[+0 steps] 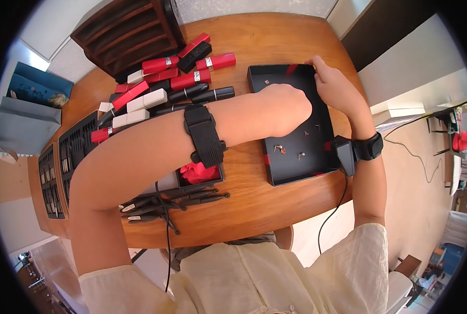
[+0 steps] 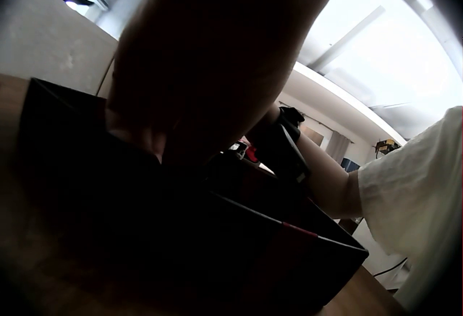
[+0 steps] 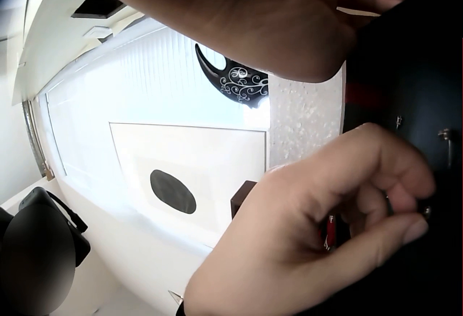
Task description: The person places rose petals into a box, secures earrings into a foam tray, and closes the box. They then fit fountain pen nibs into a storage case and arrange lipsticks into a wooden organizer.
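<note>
My left hand (image 1: 288, 107) reaches across into a shallow black box (image 1: 287, 170) with red ribbon marks. In the right wrist view, that hand's (image 3: 311, 207) fingers are curled, with thumb and forefinger meeting around a small shiny stud earring (image 3: 427, 212). More earrings (image 1: 279, 149) lie scattered on the box's floor. My right hand (image 1: 338, 89) grips the box's right wall near its far corner, fingers over the rim. The left wrist view is very dark; the near wall of the box (image 2: 282, 258) hides most of the left fingers.
A heap of red, white and black lipstick tubes (image 1: 147, 99) lies left of the box, before a brown slotted rack (image 1: 128, 39). Black brushes (image 1: 155, 206), red cloth (image 1: 199, 172) and dark palettes (image 1: 49, 180) are nearer. Blue bags (image 1: 32, 120) stand at far left.
</note>
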### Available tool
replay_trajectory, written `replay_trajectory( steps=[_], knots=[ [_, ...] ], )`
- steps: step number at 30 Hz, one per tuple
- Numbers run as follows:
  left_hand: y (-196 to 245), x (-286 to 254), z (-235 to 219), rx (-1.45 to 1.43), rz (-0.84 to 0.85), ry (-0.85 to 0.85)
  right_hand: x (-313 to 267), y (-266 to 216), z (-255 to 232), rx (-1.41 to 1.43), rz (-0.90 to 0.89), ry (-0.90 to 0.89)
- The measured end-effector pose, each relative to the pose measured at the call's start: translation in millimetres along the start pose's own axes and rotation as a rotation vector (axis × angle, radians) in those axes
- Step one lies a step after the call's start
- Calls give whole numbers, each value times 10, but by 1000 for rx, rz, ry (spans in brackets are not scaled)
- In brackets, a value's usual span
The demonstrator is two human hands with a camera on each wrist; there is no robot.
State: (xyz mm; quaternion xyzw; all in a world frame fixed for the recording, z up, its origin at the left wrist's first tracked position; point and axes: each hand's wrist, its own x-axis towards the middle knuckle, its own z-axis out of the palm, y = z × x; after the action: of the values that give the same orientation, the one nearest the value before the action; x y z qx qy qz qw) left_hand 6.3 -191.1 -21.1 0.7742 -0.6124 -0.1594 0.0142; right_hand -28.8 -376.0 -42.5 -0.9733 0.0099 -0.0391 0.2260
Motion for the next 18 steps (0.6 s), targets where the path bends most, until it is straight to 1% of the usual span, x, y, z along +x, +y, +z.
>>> replay_trajectory(
  steps=[2, 4, 6, 8, 10, 12, 13, 15, 16, 17, 18],
  knots=[
    [-23, 16, 28, -2, 12, 7, 6, 14, 1, -7, -12, 3],
    [-20, 5, 10, -3, 23, 15, 17, 35, -12, -46, 16, -60],
    [2, -25, -66, 0, 6, -31, 26, 41, -16, -42, 24, -71],
    [0, -59, -105, 0, -12, -33, 29, 47, 1, -37, 29, -81],
    [-34, -101, -118, -1, -29, -32, 15, 64, 39, -4, -56, 38],
    [-137, -150, -120, -165, -33, 79, 25, 56, 31, -10, -50, 21],
    [-176, -209, -165, -165, -35, 82, 30, 51, 21, -17, -42, 5],
    [-264, -399, -328, -423, 18, 168, 42, 71, 12, -24, -42, -2],
    [-322, -500, -376, -487, 63, 202, 52, 75, 9, -27, -38, -9],
    [-370, -614, -408, -484, 56, 206, 59, 71, -10, -26, -46, -8],
    [-416, -738, -441, -692, 7, 175, 57, 53, -37, -111, -49, 7]
  ],
)
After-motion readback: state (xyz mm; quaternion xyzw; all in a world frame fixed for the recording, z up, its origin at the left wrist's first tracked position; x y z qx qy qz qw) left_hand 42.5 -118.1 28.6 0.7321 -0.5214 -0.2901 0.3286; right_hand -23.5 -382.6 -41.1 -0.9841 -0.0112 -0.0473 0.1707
